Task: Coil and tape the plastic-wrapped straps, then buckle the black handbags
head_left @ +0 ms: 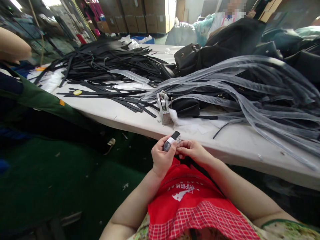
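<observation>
My left hand (162, 156) is closed around a short black strap piece (171, 140) with a white label wrapped round its middle, held just below the white table's front edge (140, 125). My right hand (191, 150) pinches at the same piece from the right, fingertips meeting the left hand's; something thin and clear shows between them. Both hands hover over my red apron (190, 196).
A metal tape dispenser (164, 108) stands on the table just beyond my hands. Many long black straps (105, 63) lie to the left, clear plastic sleeves (250, 86) and black bags (225, 46) to the right. Another person's arm (12, 46) shows far left, a seated person behind.
</observation>
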`<control>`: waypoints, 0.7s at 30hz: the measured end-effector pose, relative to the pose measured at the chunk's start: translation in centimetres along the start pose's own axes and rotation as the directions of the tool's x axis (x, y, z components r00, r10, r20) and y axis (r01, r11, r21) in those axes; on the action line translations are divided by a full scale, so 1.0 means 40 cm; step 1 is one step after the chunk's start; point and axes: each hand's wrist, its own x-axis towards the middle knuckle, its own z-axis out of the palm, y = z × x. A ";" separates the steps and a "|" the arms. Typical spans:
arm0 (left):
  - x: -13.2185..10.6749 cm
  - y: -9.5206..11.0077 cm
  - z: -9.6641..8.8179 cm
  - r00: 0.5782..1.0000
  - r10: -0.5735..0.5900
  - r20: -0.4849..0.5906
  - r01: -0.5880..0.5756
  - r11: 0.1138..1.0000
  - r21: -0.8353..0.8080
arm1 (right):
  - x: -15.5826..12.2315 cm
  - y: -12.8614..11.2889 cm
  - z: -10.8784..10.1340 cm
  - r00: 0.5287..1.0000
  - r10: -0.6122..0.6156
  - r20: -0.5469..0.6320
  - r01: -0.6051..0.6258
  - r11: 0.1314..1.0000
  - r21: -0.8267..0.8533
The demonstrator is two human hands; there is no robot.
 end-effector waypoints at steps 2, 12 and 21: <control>-0.007 0.020 -0.004 0.981 0.192 -0.011 -0.189 0.976 0.112 | -0.005 -0.003 0.004 0.999 -0.042 -0.026 0.044 0.998 0.053; -0.039 0.077 0.006 0.802 0.577 0.153 -0.597 0.778 0.194 | -0.017 -0.009 0.013 0.925 -0.179 -0.336 0.178 0.983 -0.036; -0.031 0.020 0.013 0.767 0.608 0.206 -0.642 0.738 0.208 | -0.078 0.006 -0.015 0.996 -0.068 -0.054 0.083 0.935 0.345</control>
